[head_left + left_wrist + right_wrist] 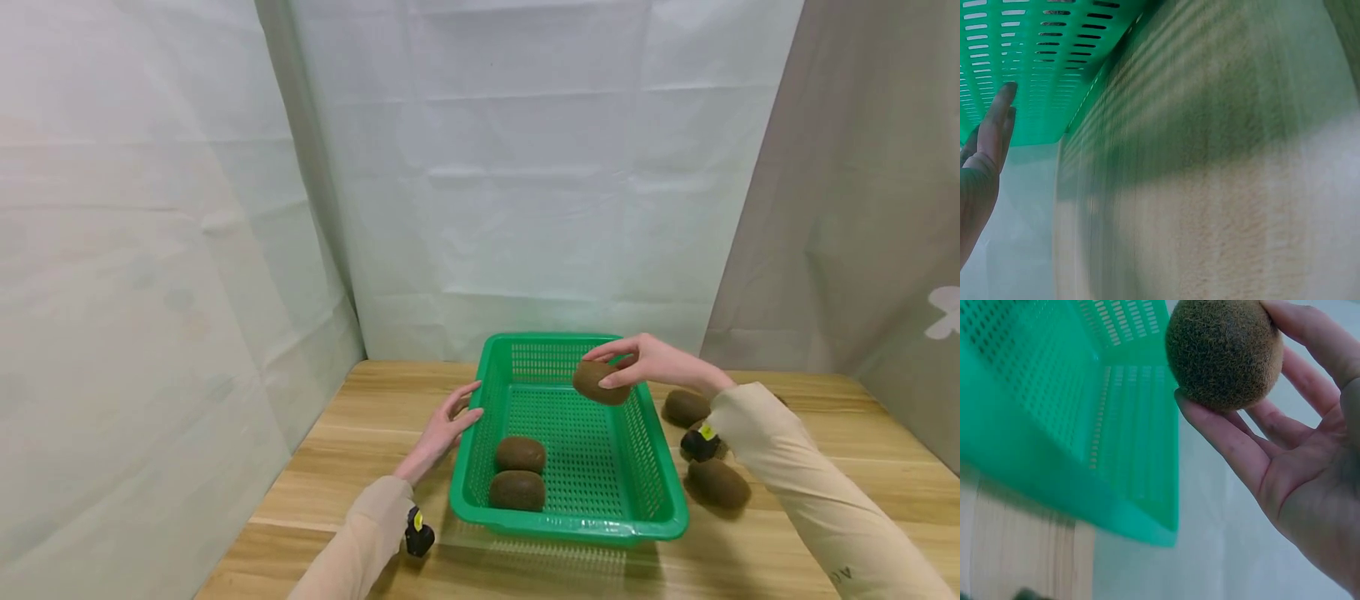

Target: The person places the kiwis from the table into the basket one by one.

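- Brown and fuzzy, the held kiwi (587, 386) is up in the air at the far right corner of the basket (570, 525); whether it is wholly inside the rim is hard to tell.
- The right hand (660, 364) grips it between thumb and fingertips, with the palm apart from the fruit in the right wrist view.
- The basket is green plastic, stands on the bench (375, 417), and has holes all through its walls and floor.
- Inside it, 2 kiwis lie side by side near the left wall, the farther kiwi (521, 456) and the nearer kiwi (517, 491).
- The left hand (442, 427) is loosely spread at the basket's left side, fingertips by the rim.
- Right of the basket, 3 more sit on the bench: a far loose kiwi (686, 407), a middle loose kiwi (723, 451) partly hidden by a black wrist camera (700, 447), and a near loose kiwi (718, 485).
- Cream sleeves (795, 475) cover both arms.
- The bench has a wood grain; pale sheets (562, 167) hang behind it and on both sides.
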Demonstrator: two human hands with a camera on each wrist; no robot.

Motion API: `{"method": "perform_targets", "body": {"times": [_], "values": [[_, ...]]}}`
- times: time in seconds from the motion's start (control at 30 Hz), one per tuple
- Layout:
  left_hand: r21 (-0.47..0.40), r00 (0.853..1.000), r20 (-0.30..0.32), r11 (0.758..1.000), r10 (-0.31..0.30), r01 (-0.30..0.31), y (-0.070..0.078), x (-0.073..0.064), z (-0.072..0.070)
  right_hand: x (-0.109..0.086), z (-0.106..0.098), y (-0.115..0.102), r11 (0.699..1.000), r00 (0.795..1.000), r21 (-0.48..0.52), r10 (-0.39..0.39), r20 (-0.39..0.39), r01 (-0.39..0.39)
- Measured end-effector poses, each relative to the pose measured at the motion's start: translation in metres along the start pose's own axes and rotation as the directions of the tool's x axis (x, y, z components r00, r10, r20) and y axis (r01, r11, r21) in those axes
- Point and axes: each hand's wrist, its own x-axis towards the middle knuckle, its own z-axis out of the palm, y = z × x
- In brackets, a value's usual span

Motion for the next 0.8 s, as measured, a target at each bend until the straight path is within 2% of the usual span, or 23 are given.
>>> {"method": "perform_targets", "body": {"times": [0.17,0.33,0.53,0.8], "values": [[-0.041,1.000,0.017,0.999,-0.008,0.009,0.002,0.002,-0.001,0.018,0.014,-0.004,0.999,0.999,0.016,-0.032,0.025,0.032],[-0.067,0.999,0.041,0.998,-0.016,0.019,0.003,0.001,-0.004,0.034,0.030,-0.006,0.998,0.999,0.058,-0.007,0.042,0.005],[-0.046,1.000,0.009,0.999,-0.012,0.012,0.002,0.000,-0.003,0.053,0.048,-0.006,0.995,0.997,0.104,-0.009,0.075,0.001],[-0.033,1.000,0.004,0.999,0.012,-0.011,-0.002,0.000,0.000,0.067,0.069,0.002,0.990,0.993,0.144,-0.021,0.119,0.004]]}}
